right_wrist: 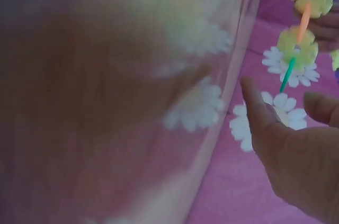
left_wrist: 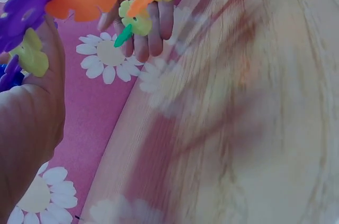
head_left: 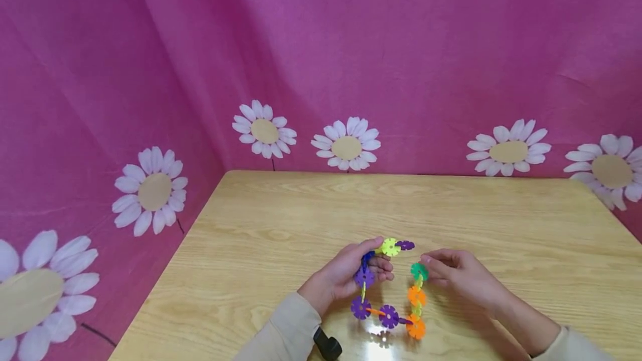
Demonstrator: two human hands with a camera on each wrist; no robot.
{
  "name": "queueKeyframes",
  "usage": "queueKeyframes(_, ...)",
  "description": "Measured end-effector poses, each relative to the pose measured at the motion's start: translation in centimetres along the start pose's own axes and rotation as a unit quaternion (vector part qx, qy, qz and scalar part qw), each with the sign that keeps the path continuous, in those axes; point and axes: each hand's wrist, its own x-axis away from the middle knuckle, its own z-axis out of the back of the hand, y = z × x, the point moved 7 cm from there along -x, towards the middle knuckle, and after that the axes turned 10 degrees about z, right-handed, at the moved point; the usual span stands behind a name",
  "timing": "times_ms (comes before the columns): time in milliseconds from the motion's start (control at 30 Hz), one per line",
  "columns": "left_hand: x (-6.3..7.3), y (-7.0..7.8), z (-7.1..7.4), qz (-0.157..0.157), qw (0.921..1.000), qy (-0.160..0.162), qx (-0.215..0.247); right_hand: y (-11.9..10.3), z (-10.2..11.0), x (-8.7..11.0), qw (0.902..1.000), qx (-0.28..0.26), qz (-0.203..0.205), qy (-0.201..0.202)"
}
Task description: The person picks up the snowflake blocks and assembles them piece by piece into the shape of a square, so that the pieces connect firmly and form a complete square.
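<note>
A chain of interlocking snowflake discs hangs in a U shape above the table in the head view. My left hand [head_left: 346, 272] pinches its upper left part between thumb and fingers, by the blue disc [head_left: 368, 255] and a yellow disc [head_left: 391, 247]. A purple disc [head_left: 405, 245] forms that end. Purple discs [head_left: 360, 308] and an orange disc [head_left: 416, 327] run along the bottom. The other end rises to a green disc [head_left: 419, 272]. My right hand [head_left: 463, 274] is beside it; in the right wrist view its thumb and finger are parted, with the green disc [right_wrist: 287, 74] just beyond them.
The wood-grain table [head_left: 301, 210] is glossy and reflects the chain. A pink curtain [head_left: 401, 43] with white daisies stands behind it and along the left side. A black band [head_left: 327, 344] is at my left wrist.
</note>
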Motion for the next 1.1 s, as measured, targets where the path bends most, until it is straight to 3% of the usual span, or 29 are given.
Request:
queueKeyframes(167, -0.1, -0.1, 0.4, -0.003, 0.9996, 0.023, 0.015, 0.4, -0.9, 0.4, 0.9931, -0.107, -0.033, -0.034)
queueKeyframes(333, -0.2, 0.2, 0.9, -0.011, 0.9987, 0.046, 0.020, -0.4, -0.8, 0.7, 0.9881, -0.146, -0.039, -0.031)
queueKeyframes(567, 0.0, 0.0, 0.9, 0.009, 0.9984, 0.046, 0.031, -1.5, -0.3, 0.7, 0.9886, -0.147, -0.023, -0.022)
queueKeyframes(733, 0.1, -0.5, 1.3, 0.032, 0.9964, 0.066, 0.043, -1.8, 0.2, 0.8, 0.9903, -0.137, -0.013, -0.016)
queueKeyframes(933, 0.2, -0.7, 1.2, 0.058, 0.9960, 0.067, 0.007, -1.9, 0.1, 0.8, 0.9896, -0.142, -0.007, -0.025)
queueKeyframes(1100, 0.2, -0.9, 1.0, 0.063, 0.9957, 0.066, -0.017, -2.1, -0.2, 0.7, 0.9898, -0.140, -0.006, -0.027)
